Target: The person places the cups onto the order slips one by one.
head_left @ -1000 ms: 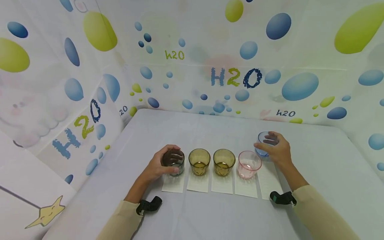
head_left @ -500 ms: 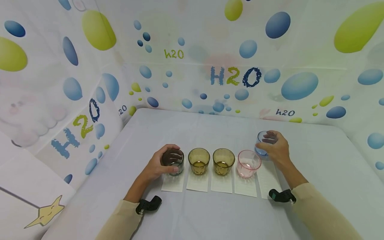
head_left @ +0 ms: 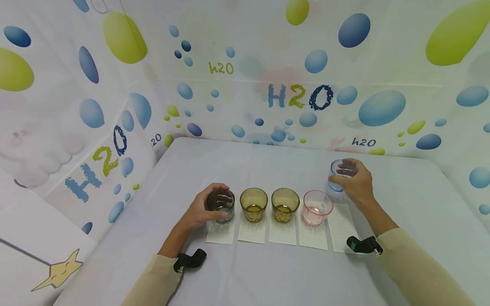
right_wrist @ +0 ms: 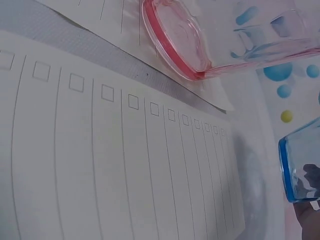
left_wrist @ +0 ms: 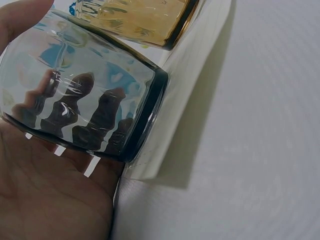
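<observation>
My left hand [head_left: 200, 209] holds a smoky blue-grey glass [head_left: 226, 214], thumb on its near side and fingers behind. The left wrist view shows this glass [left_wrist: 100, 95] upright on a paper slip, the fingers visible through its wall. At the right, my right hand [head_left: 360, 180] grips a clear blue glass [head_left: 335, 183] beyond the far end of the rightmost slip [head_left: 342, 231]. A faint shadow lies below that glass, and in the right wrist view its blue base [right_wrist: 286, 170] shows at the edge.
Between the hands stand two olive-amber glasses [head_left: 254, 208] and a pink-rimmed glass [head_left: 317, 211], each on its own slip. The right wrist view shows ruled lines and small squares on the rightmost slip [right_wrist: 135, 170]. A patterned cloth wall [head_left: 245, 106] rises behind the white table [head_left: 268, 276].
My right hand has carried the blue glass a little farther back, away from the pink glass and the rightmost slip. The left hand and the other glasses have stayed in place.
</observation>
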Demonstrator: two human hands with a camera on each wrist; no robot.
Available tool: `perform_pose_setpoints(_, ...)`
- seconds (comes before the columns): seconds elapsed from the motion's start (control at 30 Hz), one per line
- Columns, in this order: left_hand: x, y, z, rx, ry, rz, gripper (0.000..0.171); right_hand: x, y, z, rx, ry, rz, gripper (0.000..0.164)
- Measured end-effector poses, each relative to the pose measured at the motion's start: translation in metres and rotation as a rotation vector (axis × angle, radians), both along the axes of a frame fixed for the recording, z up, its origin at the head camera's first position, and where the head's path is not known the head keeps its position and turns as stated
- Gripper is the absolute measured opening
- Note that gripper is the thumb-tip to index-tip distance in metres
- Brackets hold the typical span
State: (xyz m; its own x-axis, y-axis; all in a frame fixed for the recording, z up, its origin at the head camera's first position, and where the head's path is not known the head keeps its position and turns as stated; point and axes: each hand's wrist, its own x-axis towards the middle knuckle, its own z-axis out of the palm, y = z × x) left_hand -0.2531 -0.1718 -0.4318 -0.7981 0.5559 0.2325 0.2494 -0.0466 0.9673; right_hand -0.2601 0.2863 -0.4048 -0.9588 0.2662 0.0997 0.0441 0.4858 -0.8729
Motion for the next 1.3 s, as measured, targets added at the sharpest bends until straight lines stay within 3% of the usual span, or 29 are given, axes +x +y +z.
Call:
perform_pose_setpoints(0.63, -0.001, -0.001, 0.001, 0.001, 0.015, 0.001, 0.074, 0.005, -0.004, 0.013, 0.001, 0.104, 0.021, 0.066)
perform_pose_setpoints(1.0, -0.001, -0.001, 0.000, 0.007, 0.009, 0.000, 0.072, 0.013, -0.013, 0.023, -0.053, 0.137, 0.044, 0.066)
perform_pose_setpoints(1.3, -0.002, 0.000, 0.000, 0.009, 0.021, -0.011, 0.073, 0.019, -0.011, 0.030, -0.105, 0.183, -0.021, 0.064)
